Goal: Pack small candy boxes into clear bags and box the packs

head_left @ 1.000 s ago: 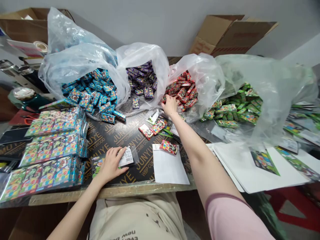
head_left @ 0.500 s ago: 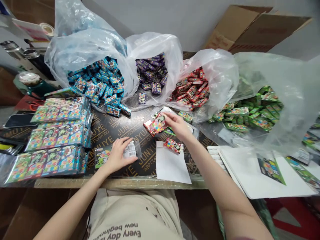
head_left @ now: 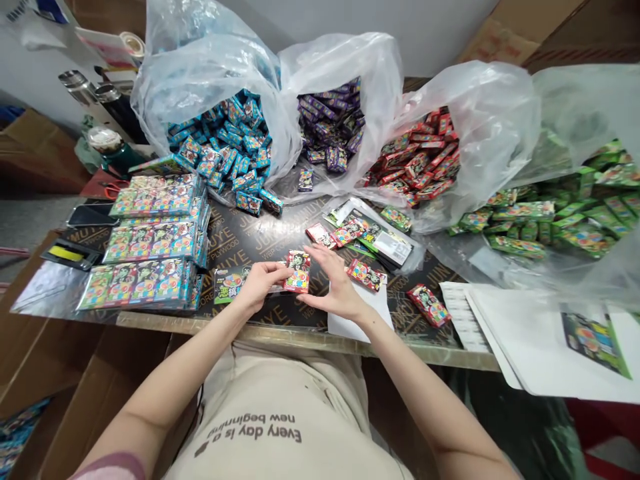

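Wears cream front garment, soft and creased. Carries dark lettering, "Every day is a new beginning", upside down from head view, plus small dark motif. Adds pink left sleeve, edged in darker mauve hem.

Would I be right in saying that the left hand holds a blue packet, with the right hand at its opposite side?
Not quite: the head view shows the left hand holding a red packet, not a blue one, with the right hand at its opposite side.
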### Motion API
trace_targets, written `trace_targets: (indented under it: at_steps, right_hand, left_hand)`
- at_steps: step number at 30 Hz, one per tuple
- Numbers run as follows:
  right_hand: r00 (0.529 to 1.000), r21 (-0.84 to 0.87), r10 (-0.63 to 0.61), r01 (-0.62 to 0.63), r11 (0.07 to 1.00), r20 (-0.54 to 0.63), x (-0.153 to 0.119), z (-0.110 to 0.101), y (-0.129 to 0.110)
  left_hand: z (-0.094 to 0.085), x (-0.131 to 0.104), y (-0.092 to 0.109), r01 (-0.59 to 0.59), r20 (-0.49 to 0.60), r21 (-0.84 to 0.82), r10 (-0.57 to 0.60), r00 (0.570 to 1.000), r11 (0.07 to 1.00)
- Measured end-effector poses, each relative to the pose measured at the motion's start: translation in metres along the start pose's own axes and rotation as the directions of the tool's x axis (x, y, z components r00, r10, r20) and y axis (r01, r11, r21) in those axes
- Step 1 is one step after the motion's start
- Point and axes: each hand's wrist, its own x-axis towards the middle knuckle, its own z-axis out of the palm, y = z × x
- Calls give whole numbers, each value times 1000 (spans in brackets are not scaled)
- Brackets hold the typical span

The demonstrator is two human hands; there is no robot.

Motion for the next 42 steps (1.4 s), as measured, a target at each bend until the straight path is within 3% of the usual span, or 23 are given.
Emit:
trace_targets:
  at_steps: [2,3,4,6,8,10,13,18,20,23,27,28,30,33,34,37,39,42]
  right_hand:
    - [999,-51,8,-11,999,-47,-1,4,1]
    - [997,-75,23,-28,997,-75,-1,4,3]
    - [994,-100,36,-46,994,-103,-1,5,6]
    - [988,-161,56,-79,984,-142,-3,5,15]
    - [988,-230,56,-89,969,-146,-7,7,23]
    - [992,-276,49,-79,958,-115,-11,10,28]
    - [998,-225,43,-52,973,-45,-16,17,28]
    - [992,29,44,-47,998,114,-16,21,26]
    - [992,26,80,-83,996,102,-17,22,25]
    - [987,3,157,-157,988,-39,-21,23,16]
    - [996,-12,83,-82,997,41,-25,11,16]
    - [995,-62,95,-94,994,13,-25,1,23]
    - [960,-208,201,-241,948,-197,-27,-30,50]
    - [754,-345,384,-608,715,-534,-31,-88,109]
    - [734,-386,441,-659,646,-516,-31,-105,129]
    - [770,-433,497,-637,638,-400,-26,-133,177]
    - [795,-453,510,-607,653,-330,-16,-137,198]
    - [790,-483,546,-606,631,-278,0,-139,215]
  left_hand:
    - [-8,0,-2,-111,23,182,108,994,977]
    - [-14,0,-3,-199,35,333,199,979,922]
    - [-21,0,-4,-287,61,506,298,953,813]
    - [-36,0,-7,-378,176,795,416,892,475]
    - [-50,0,-13,-389,298,903,384,874,185]
    - [-58,1,-19,-411,368,909,328,870,69]
    - [-63,0,-23,-455,401,888,370,838,68]
    - [-62,-3,-19,-558,483,821,372,793,123]
    - [-60,-2,-17,-569,485,810,383,786,142]
    - [-56,0,-15,-542,430,823,438,789,169]
    - [-50,9,-18,-557,454,820,442,773,132]
    - [-50,11,-21,-559,466,822,437,770,108]
    - [-52,18,-28,-545,477,837,423,770,47]
    - [-58,26,-39,-522,497,851,415,762,-59]
    - [-59,27,-42,-522,507,849,419,753,-88]
    - [-61,28,-47,-527,532,838,430,729,-143]
    - [-59,27,-46,-525,537,837,427,728,-157]
    - [-57,25,-45,-519,531,841,419,737,-153]
